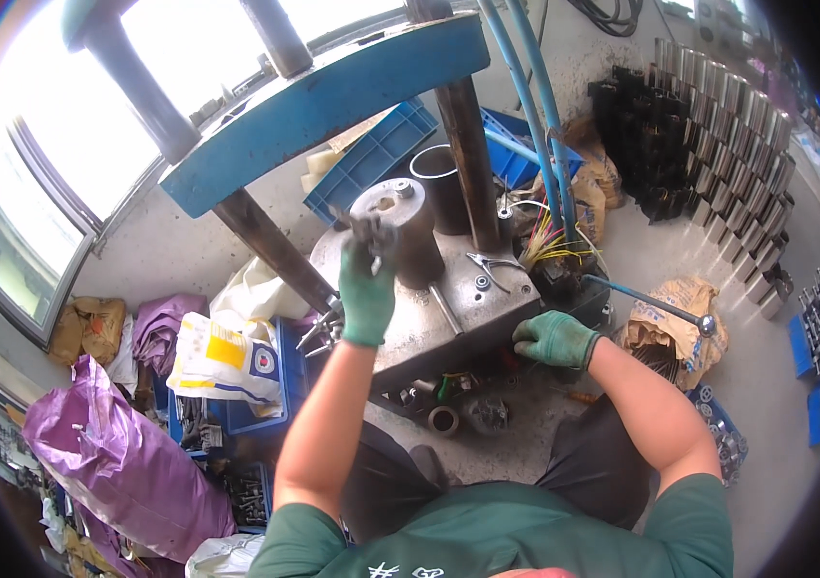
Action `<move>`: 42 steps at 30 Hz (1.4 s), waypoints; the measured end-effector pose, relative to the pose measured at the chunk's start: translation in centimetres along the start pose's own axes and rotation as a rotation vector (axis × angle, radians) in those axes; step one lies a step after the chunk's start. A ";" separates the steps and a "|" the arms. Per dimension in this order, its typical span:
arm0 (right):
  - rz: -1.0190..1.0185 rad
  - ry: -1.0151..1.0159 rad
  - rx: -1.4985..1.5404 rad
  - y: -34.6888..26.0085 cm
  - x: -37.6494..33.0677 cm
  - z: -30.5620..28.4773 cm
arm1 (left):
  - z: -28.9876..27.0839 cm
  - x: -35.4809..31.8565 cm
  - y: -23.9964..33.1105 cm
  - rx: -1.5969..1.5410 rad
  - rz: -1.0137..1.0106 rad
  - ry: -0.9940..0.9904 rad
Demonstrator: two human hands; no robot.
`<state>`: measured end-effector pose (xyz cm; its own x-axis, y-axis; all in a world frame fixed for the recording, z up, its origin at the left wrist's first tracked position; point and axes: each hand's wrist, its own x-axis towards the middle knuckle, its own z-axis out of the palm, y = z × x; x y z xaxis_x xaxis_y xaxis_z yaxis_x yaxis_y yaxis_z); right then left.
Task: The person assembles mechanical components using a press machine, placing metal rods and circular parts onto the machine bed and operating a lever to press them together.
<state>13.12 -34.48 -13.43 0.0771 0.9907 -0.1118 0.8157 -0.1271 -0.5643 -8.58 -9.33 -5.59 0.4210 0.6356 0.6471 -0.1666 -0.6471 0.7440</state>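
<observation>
white-lettered green shirt [516, 525], left hand [368, 299] with metal part [371, 233]

A thick grey steel cylinder [417, 246] is standing upright on the press base [497, 306], its flat top carrying a round fitting [403, 189] toward the far right. A small dark item [341, 218], blurred, is projecting leftward at the left hand [369, 289].
</observation>
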 end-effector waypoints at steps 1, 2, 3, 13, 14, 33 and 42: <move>-0.018 -0.010 0.020 0.0 0.6 0.4 | -0.8 2.4 -1.0 0.023 0.025 -0.010; -0.016 -0.036 0.021 0.2 0.9 0.5 | 0.4 4.5 0.3 -0.029 -0.042 0.028; -0.032 -0.058 0.024 -0.1 1.3 0.5 | 0.4 6.8 -1.4 -0.155 -0.058 0.066; -0.023 -0.197 0.009 1.2 1.0 0.6 | 3.6 12.9 -3.4 -0.154 -0.192 0.006; -0.031 -0.209 0.003 1.1 0.9 0.5 | 3.6 13.2 -3.6 -0.181 -0.188 0.008; -0.119 0.153 -0.610 -7.2 -9.5 -9.1 | 4.2 13.1 -4.3 -0.278 -0.309 -0.018; 0.279 -0.133 -0.314 -1.5 -18.2 -15.8 | 4.8 14.0 -6.4 -0.065 -0.238 -0.030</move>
<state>19.55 -51.62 2.34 0.2612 0.9031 -0.3410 0.9104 -0.3479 -0.2240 2.68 1.68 -2.06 0.4813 0.7537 0.4477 -0.1161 -0.4514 0.8847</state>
